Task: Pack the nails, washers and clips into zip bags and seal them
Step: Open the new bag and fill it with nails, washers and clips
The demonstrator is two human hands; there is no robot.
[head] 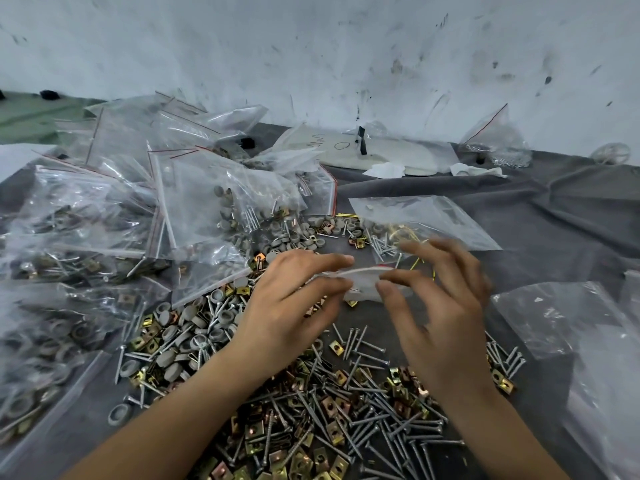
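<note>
**Trainee:** What do the hands hold?

**Operator:** Between them I see a small clear plastic zip bag with a red line along its mouth. The left hand pinches one end of that mouth between thumb and forefinger. The right hand is blurred but grasps the other end, thumb beneath and fingers spread above. I cannot tell what the bag contains.

**Trainee:** How is this step done well?

**Operator:** I judge that sealing is in hand. I would keep the mouth taut between both pinches and line up the two tracks. Then I would press along the red line from end to end, easing the air out first and keeping nail points off the film.

**Trainee:** Where is the stock?

**Operator:**
- Silver steel nails and brass-coloured square clips lie heaped beneath the wrists.
- Round grey washers lie just left of the left hand.
- Filled clear bags are piled beyond the left hand.
- Empty bags lie right of the right hand.

**Trainee:** Any writing?

**Operator:** I see no brand. A white sheet far beyond the fingertips carries pen scrawls, one of them a loop. I cannot read them.
</note>
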